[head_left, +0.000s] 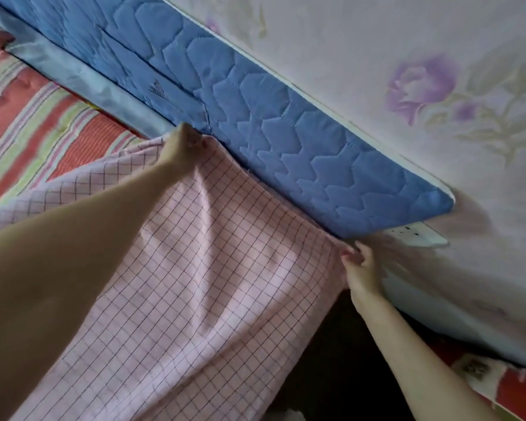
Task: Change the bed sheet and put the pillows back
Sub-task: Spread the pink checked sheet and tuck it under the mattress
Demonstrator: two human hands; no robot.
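The pink checked sheet (195,268) fills the frame's lower centre, its top edge against the blue quilted mattress (255,117). The left hand (182,147) and the right hand (362,262) (beside a wall socket (416,235)) each pinch that edge.

mattress (255,117) on edge along wall (377,56), sheet (210,268) hanging in front of its lower part, left hand (181,147) at sheet's top edge against mattress, right hand (360,262) at sheet's right corner just below wall socket (416,235), striped bedding (43,126) to the left
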